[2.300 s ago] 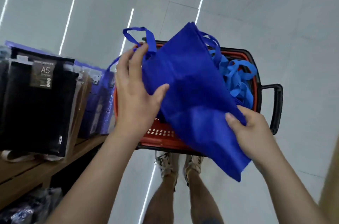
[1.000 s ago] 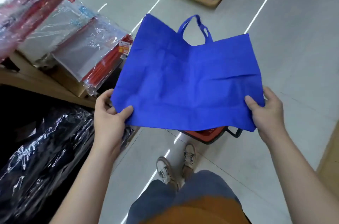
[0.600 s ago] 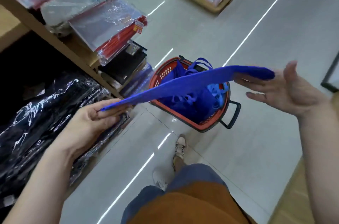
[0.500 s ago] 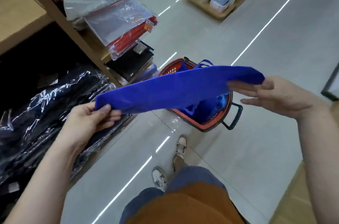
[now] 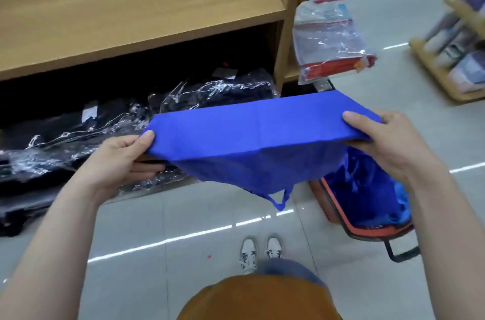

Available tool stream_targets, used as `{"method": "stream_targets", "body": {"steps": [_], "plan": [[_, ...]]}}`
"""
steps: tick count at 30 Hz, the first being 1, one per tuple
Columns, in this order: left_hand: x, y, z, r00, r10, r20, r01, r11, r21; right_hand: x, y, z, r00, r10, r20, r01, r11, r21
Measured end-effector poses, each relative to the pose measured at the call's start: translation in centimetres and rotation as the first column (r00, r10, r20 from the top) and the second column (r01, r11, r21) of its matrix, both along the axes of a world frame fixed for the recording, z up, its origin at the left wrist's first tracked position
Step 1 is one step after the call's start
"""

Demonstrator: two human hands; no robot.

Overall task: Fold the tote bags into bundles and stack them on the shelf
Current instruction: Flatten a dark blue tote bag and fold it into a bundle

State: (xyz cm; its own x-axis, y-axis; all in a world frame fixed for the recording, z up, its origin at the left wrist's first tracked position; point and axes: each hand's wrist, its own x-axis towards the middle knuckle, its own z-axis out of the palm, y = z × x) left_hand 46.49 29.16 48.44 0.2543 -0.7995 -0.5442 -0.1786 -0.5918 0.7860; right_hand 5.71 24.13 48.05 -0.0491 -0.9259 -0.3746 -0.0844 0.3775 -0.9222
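Note:
A blue tote bag [image 5: 252, 136] hangs folded over between my hands in front of a wooden shelf [image 5: 136, 5]. My left hand [image 5: 118, 159] pinches its left end, thumb on top and fingers beneath. My right hand [image 5: 380, 144] grips the right end the same way. The lower half of the bag droops down, and its handle loop dangles below the middle. On the floor at the right stands a red basket [image 5: 351, 228] with more blue tote bags [image 5: 372, 188] inside.
Black goods in clear plastic wrap [image 5: 105, 136] fill the low shelf under the bare wooden board. Red-edged plastic packets [image 5: 330, 52] hang right of the shelf post. A second low rack [image 5: 451, 57] stands at far right. My feet are on the tiled floor [image 5: 183, 214].
I have turned from the aisle to face the shelf. The bag went from spread flat to folded over, and my right hand has closed its grip on the right end.

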Motion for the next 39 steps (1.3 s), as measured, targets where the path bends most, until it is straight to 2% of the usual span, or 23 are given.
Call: {"method": "stream_targets", "body": {"steps": [2,4,6,8,10,12,14,16,18,22,25,26,28,30,31,33,35,37,39], "plan": [[1.8,2.1,0.8,0.968,0.240,-0.068,-0.245,0.965,-0.089,2.9,-1.5,0.2,0.980,0.178,-0.087,-0.182,0.982,-0.042],[3.1,4.1,1.5,0.906,0.413,-0.088,-0.422,0.883,-0.203,5.7,-2.8,0.7,0.950,0.294,-0.111,-0.302,0.950,-0.074],[4.1,5.8,2.4,0.857,0.499,-0.131,-0.512,0.791,-0.335,8.6,-4.2,0.8,0.926,0.366,-0.095,-0.374,0.924,-0.080],[5.2,7.6,3.8,0.845,0.510,-0.159,-0.522,0.723,-0.452,11.5,-5.0,0.9,0.898,0.417,-0.138,-0.426,0.903,-0.046],[6.5,9.5,5.7,0.854,0.497,-0.156,-0.490,0.665,-0.564,14.3,-5.2,1.3,0.871,0.454,-0.188,-0.466,0.884,-0.027],[8.4,11.4,7.1,0.875,0.470,-0.117,-0.428,0.637,-0.641,17.3,-5.1,2.4,0.872,0.466,-0.153,-0.479,0.875,-0.068],[10.6,13.2,8.2,0.901,0.432,-0.035,-0.337,0.645,-0.686,20.8,-5.0,3.4,0.882,0.472,0.016,-0.469,0.880,-0.078],[12.6,14.9,9.3,0.918,0.383,0.105,-0.200,0.674,-0.712,24.2,-4.9,4.1,0.865,0.442,0.236,-0.460,0.887,0.025],[15.0,16.6,10.0,0.910,0.349,0.226,-0.098,0.708,-0.699,27.6,-4.5,4.3,0.833,0.435,0.342,-0.501,0.856,0.130],[20.3,19.5,12.0,0.882,0.265,0.390,0.096,0.710,-0.698,35.1,-2.3,3.2,0.755,0.581,0.304,-0.649,0.728,0.221],[23.2,20.4,14.3,0.802,0.245,0.545,0.248,0.694,-0.676,40.5,0.8,1.6,0.713,0.648,0.267,-0.699,0.685,0.205],[24.0,20.5,15.1,0.752,0.231,0.618,0.314,0.699,-0.643,42.0,2.0,1.1,0.701,0.659,0.272,-0.709,0.686,0.166],[25.8,20.7,16.5,0.591,0.232,0.773,0.437,0.713,-0.548,44.6,3.7,1.0,0.713,0.661,0.233,-0.683,0.730,0.018],[27.9,21.0,17.0,0.403,0.295,0.866,0.495,0.726,-0.478,46.6,4.8,2.8,0.775,0.629,0.062,-0.604,0.766,-0.221],[29.2,21.3,16.9,0.347,0.335,0.876,0.494,0.729,-0.474,47.3,4.7,4.1,0.809,0.586,-0.050,-0.563,0.748,-0.351],[31.8,21.3,16.0,0.308,0.443,0.842,0.439,0.719,-0.538,47.9,4.1,7.4,0.864,0.454,-0.216,-0.487,0.648,-0.586],[34.3,20.6,14.2,0.325,0.545,0.773,0.341,0.695,-0.633,48.3,3.1,10.0,0.903,0.319,-0.287,-0.422,0.540,-0.728],[36.3,19.0,12.0,0.356,0.587,0.727,0.256,0.687,-0.680,48.8,1.6,10.4,0.912,0.223,-0.343,-0.409,0.470,-0.782],[37.8,16.7,9.7,0.380,0.546,0.746,0.238,0.722,-0.650,48.9,-0.4,9.2,0.906,0.156,-0.393,-0.418,0.466,-0.780]]}}
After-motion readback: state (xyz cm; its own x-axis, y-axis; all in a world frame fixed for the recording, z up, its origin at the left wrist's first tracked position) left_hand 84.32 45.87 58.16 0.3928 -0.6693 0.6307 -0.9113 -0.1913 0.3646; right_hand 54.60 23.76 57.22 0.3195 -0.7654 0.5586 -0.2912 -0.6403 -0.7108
